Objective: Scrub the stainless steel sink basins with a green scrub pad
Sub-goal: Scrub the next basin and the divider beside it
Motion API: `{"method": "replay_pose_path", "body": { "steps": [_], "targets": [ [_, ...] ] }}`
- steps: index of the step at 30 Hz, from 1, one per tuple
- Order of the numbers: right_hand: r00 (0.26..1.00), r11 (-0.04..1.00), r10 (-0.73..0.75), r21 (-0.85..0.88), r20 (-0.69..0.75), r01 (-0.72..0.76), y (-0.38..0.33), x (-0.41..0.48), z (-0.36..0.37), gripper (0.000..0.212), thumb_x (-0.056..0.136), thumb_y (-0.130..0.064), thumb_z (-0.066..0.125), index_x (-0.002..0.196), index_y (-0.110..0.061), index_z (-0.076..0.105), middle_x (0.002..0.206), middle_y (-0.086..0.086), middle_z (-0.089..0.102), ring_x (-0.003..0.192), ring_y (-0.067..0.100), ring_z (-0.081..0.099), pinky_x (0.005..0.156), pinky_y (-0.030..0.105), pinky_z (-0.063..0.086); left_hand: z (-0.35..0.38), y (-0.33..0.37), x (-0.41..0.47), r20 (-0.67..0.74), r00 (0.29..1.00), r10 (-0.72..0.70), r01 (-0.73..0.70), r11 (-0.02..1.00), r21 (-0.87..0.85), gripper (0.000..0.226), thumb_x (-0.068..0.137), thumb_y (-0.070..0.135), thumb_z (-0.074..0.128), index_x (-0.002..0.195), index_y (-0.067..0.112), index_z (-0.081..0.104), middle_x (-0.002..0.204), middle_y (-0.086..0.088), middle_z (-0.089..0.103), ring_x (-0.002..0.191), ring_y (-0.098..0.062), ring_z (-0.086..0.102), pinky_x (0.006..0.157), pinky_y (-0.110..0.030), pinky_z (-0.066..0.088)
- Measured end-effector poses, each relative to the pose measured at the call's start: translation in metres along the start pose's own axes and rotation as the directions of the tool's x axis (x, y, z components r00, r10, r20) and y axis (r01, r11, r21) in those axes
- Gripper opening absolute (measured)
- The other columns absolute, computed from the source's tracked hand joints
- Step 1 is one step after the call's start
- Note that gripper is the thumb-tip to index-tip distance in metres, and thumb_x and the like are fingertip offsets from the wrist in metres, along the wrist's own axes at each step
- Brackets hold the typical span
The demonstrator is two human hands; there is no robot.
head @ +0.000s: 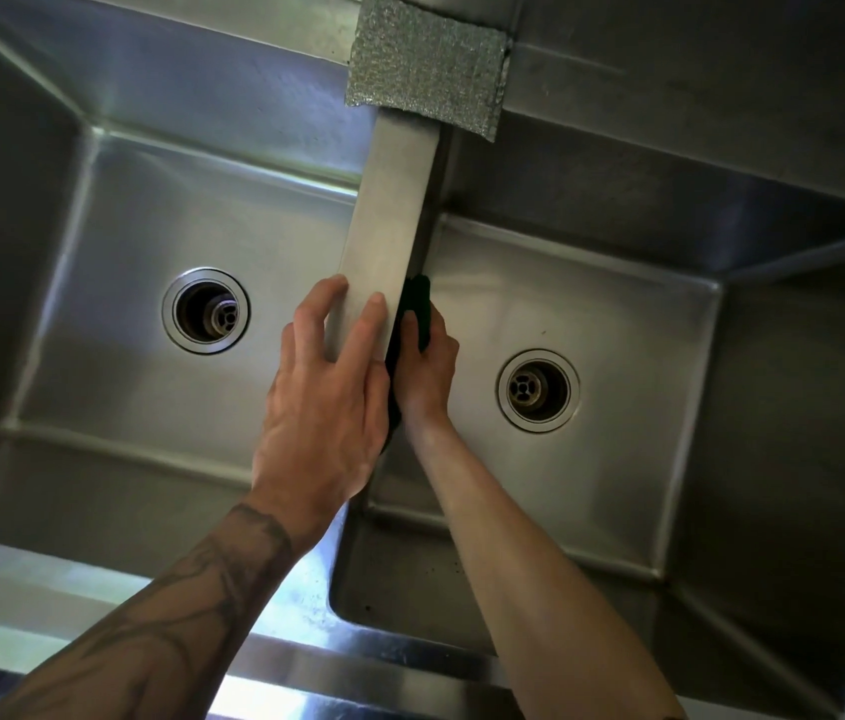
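Head view — scrub pad (418,304) perhaps half-hidden

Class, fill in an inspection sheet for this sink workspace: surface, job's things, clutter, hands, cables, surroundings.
Surface: steel sink; left basin and right basin each have a drain; divider between.
Job's things: green scrub pad against the divider's right-basin side.
Clutter: grey pad draped over the divider's far end.
Hands: left hand rests flat on the divider; right hand grips the scrub pad.
Cables: nothing seen.
Surroundings: steel rim along the near edge.
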State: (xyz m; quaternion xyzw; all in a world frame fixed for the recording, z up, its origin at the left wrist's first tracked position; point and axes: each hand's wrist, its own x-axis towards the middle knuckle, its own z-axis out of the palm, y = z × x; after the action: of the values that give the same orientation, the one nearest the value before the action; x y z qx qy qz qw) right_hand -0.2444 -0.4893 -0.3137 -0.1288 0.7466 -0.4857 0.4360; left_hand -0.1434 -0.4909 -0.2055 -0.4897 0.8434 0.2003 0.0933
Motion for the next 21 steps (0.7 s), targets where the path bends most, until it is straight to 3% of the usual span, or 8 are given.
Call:
{"method": "replay_pose_path", "body": {
  "steps": [2, 6, 8, 11, 13, 15, 17, 21],
  "targets": [
    [1.000, 1.000, -0.009, 0.002, -0.001, 0.009, 0.001, -0.008, 0.002, 0.031, 0.111, -0.026, 0.047, 0.136, -0.016, 0.062, 0.120, 0.015, 0.065, 0.110, 0.027, 0.067, 0.097, 0.046, 0.058, 0.000, 0.000, 0.001, 0.021, 1.000, -0.013, 0.011, 0.998, 0.059, 0.075, 0.106, 0.035, -0.019, 0.163, 0.016, 0.025, 0.175, -0.006, 0.017, 0.155, -0.028, 0.013, 0.121, -0.027, 0.025],
    [0.989, 0.986, -0.148, 0.076, -0.002, 0.148, 0.003, -0.045, 0.000, 0.036, 0.106, -0.053, 0.048, 0.141, -0.051, 0.054, 0.129, -0.017, 0.051, 0.123, 0.002, 0.058, 0.102, 0.026, 0.054, 0.001, 0.001, 0.001, 0.103, 0.994, -0.025, 0.005, 0.982, 0.188, 0.081, 0.099, 0.025, -0.039, 0.165, 0.017, 0.007, 0.176, -0.012, -0.002, 0.158, -0.037, -0.003, 0.128, -0.032, 0.007],
    [0.992, 0.990, -0.128, 0.053, 0.006, 0.128, 0.005, -0.035, -0.003, 0.036, 0.108, -0.045, 0.049, 0.144, -0.042, 0.055, 0.129, -0.010, 0.054, 0.123, 0.003, 0.057, 0.104, 0.029, 0.053, 0.000, 0.002, 0.001, 0.099, 0.995, -0.027, 0.005, 0.976, 0.220, 0.083, 0.097, 0.025, -0.041, 0.164, 0.020, 0.007, 0.177, -0.010, -0.003, 0.157, -0.036, -0.003, 0.125, -0.030, 0.013],
    [0.999, 1.000, 0.004, -0.014, 0.043, -0.004, 0.006, -0.003, -0.003, 0.033, 0.111, -0.023, 0.046, 0.139, -0.015, 0.061, 0.121, 0.014, 0.063, 0.116, 0.027, 0.063, 0.101, 0.047, 0.055, 0.001, 0.001, 0.000, 0.078, 0.996, -0.034, 0.016, 0.975, 0.222, 0.081, 0.096, 0.026, -0.037, 0.163, 0.023, 0.009, 0.177, -0.003, -0.003, 0.156, -0.029, -0.001, 0.122, -0.024, 0.015],
    [0.998, 0.999, 0.039, -0.019, 0.051, -0.038, 0.004, -0.004, -0.001, 0.034, 0.111, -0.027, 0.045, 0.141, -0.019, 0.059, 0.125, 0.015, 0.060, 0.119, 0.026, 0.061, 0.104, 0.046, 0.054, 0.000, 0.000, 0.002, 0.071, 0.997, -0.038, 0.023, 0.981, 0.194, 0.079, 0.098, 0.029, -0.032, 0.164, 0.023, 0.012, 0.177, -0.001, 0.001, 0.156, -0.027, 0.002, 0.121, -0.023, 0.017],
    [0.999, 0.999, -0.036, 0.011, 0.031, 0.035, 0.004, -0.026, -0.002, 0.035, 0.110, -0.041, 0.047, 0.143, -0.038, 0.057, 0.131, -0.001, 0.055, 0.122, 0.005, 0.057, 0.106, 0.033, 0.052, 0.000, 0.001, 0.003, 0.086, 0.996, -0.039, 0.023, 0.984, 0.178, 0.083, 0.098, 0.029, -0.034, 0.163, 0.021, 0.016, 0.177, -0.003, 0.003, 0.156, -0.028, 0.002, 0.122, -0.024, 0.018],
    [0.992, 0.992, -0.120, 0.039, 0.027, 0.119, 0.005, -0.051, -0.005, 0.036, 0.107, -0.053, 0.046, 0.143, -0.052, 0.053, 0.129, -0.016, 0.052, 0.126, -0.001, 0.055, 0.104, 0.022, 0.050, 0.000, 0.001, 0.001, 0.102, 0.994, -0.046, 0.027, 0.982, 0.186, 0.088, 0.096, 0.026, -0.041, 0.163, 0.020, 0.015, 0.177, -0.009, 0.001, 0.157, -0.035, -0.001, 0.123, -0.029, 0.016],
    [0.998, 0.999, -0.034, 0.032, 0.045, 0.033, 0.013, -0.052, -0.006, 0.037, 0.111, -0.036, 0.046, 0.147, -0.038, 0.054, 0.134, -0.003, 0.052, 0.125, 0.003, 0.054, 0.109, 0.032, 0.049, 0.001, 0.002, 0.002, 0.026, 1.000, -0.005, 0.002, 0.993, 0.114, 0.089, 0.102, 0.036, -0.033, 0.164, 0.012, 0.026, 0.175, -0.010, 0.020, 0.156, -0.035, 0.015, 0.119, -0.033, 0.033]
  ]
}}
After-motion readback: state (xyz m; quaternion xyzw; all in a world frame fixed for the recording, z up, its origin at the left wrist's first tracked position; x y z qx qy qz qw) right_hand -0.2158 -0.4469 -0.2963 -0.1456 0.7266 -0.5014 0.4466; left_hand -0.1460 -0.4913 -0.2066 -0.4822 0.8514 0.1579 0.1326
